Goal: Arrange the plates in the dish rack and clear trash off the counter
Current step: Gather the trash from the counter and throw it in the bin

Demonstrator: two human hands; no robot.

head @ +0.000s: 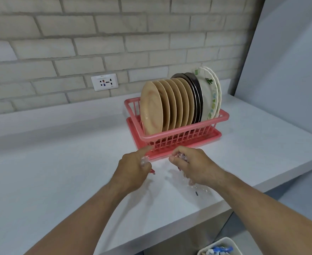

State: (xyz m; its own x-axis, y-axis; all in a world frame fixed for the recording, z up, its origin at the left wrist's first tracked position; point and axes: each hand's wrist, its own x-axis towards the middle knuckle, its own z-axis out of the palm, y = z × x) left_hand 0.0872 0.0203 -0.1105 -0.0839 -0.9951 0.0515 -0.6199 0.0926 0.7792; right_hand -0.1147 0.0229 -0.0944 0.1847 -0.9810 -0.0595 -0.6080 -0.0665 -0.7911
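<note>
1. Trash, a crumpled clear wrapping point(197, 187), is trailing from under the right hand point(192, 166) onto the white counter point(59, 172), just in front of the pink dish rack point(179, 138).
2. We are seeing the right hand curling its fingers round that wrapping. The left hand point(133, 167) is clutching a smaller clear wad point(144, 161) with a red scrap showing, its index finger stretching toward the rack's base; we cannot tell whether it is touching.
3. We are counting two hands, two pieces of trash and one rack. Standing on edge inside it are about seven tan plates point(151, 109), two or three dark plates point(195, 89) and two or three white floral plates point(209, 89).
</note>
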